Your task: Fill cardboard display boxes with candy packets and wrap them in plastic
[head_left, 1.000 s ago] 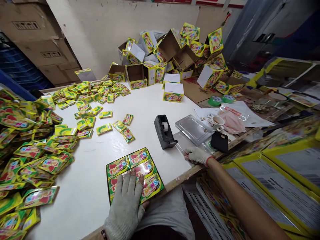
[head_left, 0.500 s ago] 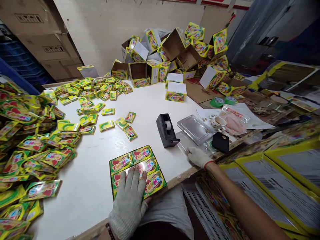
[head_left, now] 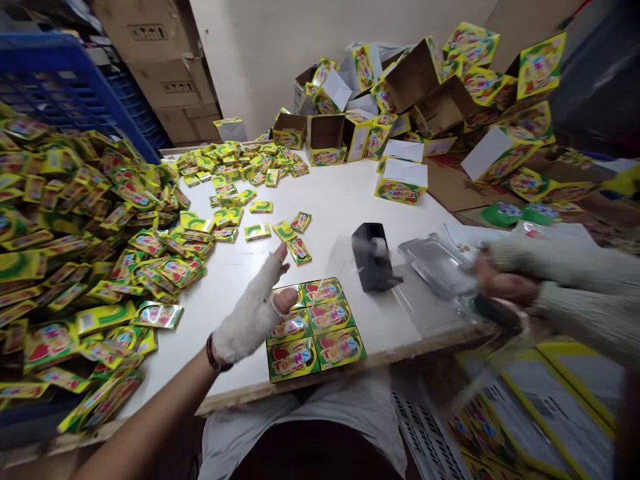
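Observation:
My left hand (head_left: 257, 310), in a white fingerless glove with a beaded bracelet at the wrist, is raised over the left side of a block of small boxes. Its fingers are stretched out and nothing is in them. The block of green and yellow TWINS boxes (head_left: 334, 315) lies flat near the table's front edge. I do not see my right hand. A black tape dispenser (head_left: 375, 260) stands right of the block, beside a clear plastic tray (head_left: 437, 263). Over the tray's right end are a co-worker's blurred hands (head_left: 500, 277), in grey-green sleeves.
A large heap of small boxes (head_left: 100, 233) covers the left side, by a blue crate (head_left: 60, 80). Open display cartons (head_left: 400, 100) are piled at the back right. Green tape rolls (head_left: 503, 215) lie at right. Wrapped cartons (head_left: 530, 400) stand below the table edge.
My left hand has lifted off the block and moved left. My right hand has left the plastic sheet and gone out of view. A co-worker's hands have come in from the right. The view has shifted left.

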Demonstrator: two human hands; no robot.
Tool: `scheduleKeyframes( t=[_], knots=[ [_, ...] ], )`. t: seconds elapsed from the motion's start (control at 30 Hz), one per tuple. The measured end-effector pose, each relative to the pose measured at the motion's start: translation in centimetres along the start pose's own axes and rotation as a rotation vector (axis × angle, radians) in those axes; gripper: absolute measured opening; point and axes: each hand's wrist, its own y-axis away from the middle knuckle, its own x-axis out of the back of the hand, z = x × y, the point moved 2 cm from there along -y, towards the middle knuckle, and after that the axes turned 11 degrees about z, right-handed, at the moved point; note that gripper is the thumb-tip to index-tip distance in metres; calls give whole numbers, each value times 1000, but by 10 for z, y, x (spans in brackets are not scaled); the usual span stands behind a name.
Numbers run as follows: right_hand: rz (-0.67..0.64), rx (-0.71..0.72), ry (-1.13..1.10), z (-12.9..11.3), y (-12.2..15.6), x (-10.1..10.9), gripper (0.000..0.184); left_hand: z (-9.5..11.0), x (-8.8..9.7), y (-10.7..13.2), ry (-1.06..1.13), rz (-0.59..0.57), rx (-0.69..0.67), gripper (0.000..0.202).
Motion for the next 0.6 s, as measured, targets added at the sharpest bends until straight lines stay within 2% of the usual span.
scheduleKeyframes(
  t=[0.03,0.07,0.13,0.2,0.27,0.33,0.4,0.43,0.5,0.57,0.6],
  knots=[
    [-222,1,-66,-13,-11,-22,46,10,6,-8,100,-8,26,92],
    [-366,8,-118,-23,-21,-45,45,18,10,-14,163,-14,62,88],
    [-538,-55,-282,-34,-39,-90,43,21,14,-19,186,32,163,63],
    [-549,-150,-458,-29,-54,-128,40,8,16,-18,141,186,242,39],
    [-576,-204,-564,-15,-62,-155,47,-13,21,-16,126,353,286,31],
    [-674,-253,-588,0,-63,-171,57,-34,28,-15,140,455,332,31],
    [-729,-283,-589,8,-58,-176,58,-49,36,-17,145,516,363,32],
    [-696,-282,-605,8,-56,-175,58,-51,41,-19,132,544,359,32],
    [-490,-251,-682,1,-53,-165,57,-45,49,-21,13,654,252,29],
    [-223,-170,-730,-13,-50,-149,54,-25,50,-19,-160,797,24,32],
    [-117,-113,-724,-23,-49,-141,52,-12,46,-15,-212,829,-87,35]
  ],
)
